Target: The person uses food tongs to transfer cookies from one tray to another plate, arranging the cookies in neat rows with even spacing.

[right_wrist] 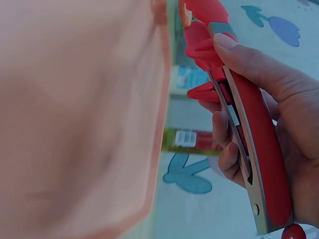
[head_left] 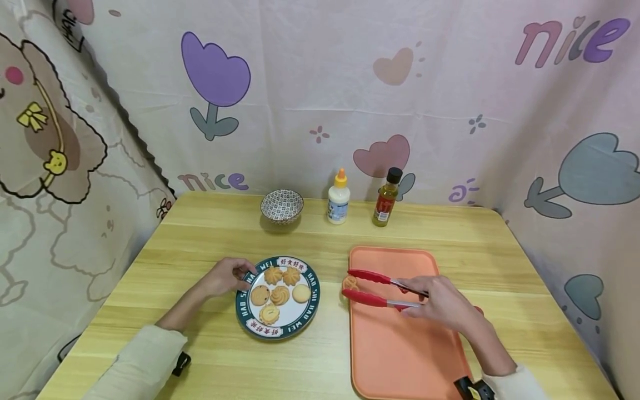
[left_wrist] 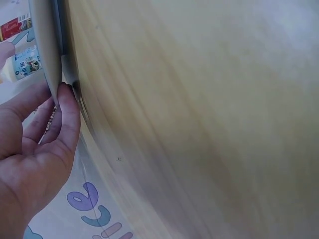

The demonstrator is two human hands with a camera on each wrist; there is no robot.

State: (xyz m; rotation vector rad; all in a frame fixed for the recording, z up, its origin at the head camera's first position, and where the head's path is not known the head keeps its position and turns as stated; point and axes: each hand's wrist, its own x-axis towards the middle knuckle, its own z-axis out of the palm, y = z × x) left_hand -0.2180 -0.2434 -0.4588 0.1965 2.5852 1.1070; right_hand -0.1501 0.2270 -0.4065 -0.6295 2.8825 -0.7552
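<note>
A round plate (head_left: 247, 329) with a dark green lettered rim carries several cookies (head_left: 279, 295). My left hand (head_left: 229, 276) pinches its left rim, and the left wrist view shows the thumb and fingers (left_wrist: 70, 107) on either side of the plate's edge. In my right hand (head_left: 442, 300) are red-tipped metal tongs (head_left: 367, 298), held over the orange tray (head_left: 400, 355). A cookie (head_left: 350, 283) sits between the tong tips, just past the tray's left edge. The right wrist view has the fingers curled round the red handles, with only a sliver of that cookie showing.
Along the back of the table stand a patterned bowl (head_left: 282, 206), a white bottle (head_left: 338, 200) with an orange cap, and a small oil bottle (head_left: 387, 199) with a black cap. Printed cloth (head_left: 310, 66) hangs behind the table and at both sides.
</note>
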